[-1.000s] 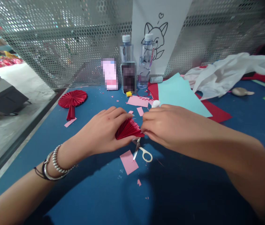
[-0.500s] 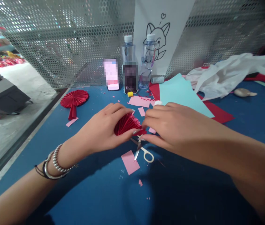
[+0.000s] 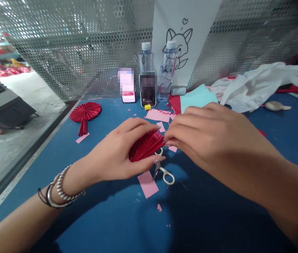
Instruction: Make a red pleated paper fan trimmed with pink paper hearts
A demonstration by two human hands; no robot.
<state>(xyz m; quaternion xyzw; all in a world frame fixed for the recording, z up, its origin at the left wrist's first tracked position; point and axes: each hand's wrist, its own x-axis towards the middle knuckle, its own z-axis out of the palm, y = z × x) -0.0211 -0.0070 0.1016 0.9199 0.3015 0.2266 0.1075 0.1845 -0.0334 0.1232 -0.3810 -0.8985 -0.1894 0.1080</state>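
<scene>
A pleated red paper fan (image 3: pixel 146 146) is held above the blue table (image 3: pixel 98 218). My left hand (image 3: pixel 127 147) curves round its left side, thumb below and fingers above. At the fan's right end my right hand (image 3: pixel 198 133) pinches the paper between thumb and fingertips. Under the fan lie scissors with white handles (image 3: pixel 168 177), their blades partly hidden by my left thumb. One blade rests over a pink paper rectangle (image 3: pixel 148 185). On the left of the table lies another red folded fan (image 3: pixel 86 112) with a narrow red handle.
Two phones (image 3: pixel 148 89) lean at the back, beside two water bottles (image 3: pixel 166 75). A yellow cap (image 3: pixel 147 107) and pink paper scraps (image 3: pixel 158 115) lie before them. Light blue paper (image 3: pixel 200 96) and a white plastic bag (image 3: pixel 259 84) are at the right. A perforated metal panel (image 3: pixel 98 42) stands behind.
My right hand has lifted slightly and turned, still pinching the fan's right end. The fan has tilted up on that side, uncovering the second scissor handle.
</scene>
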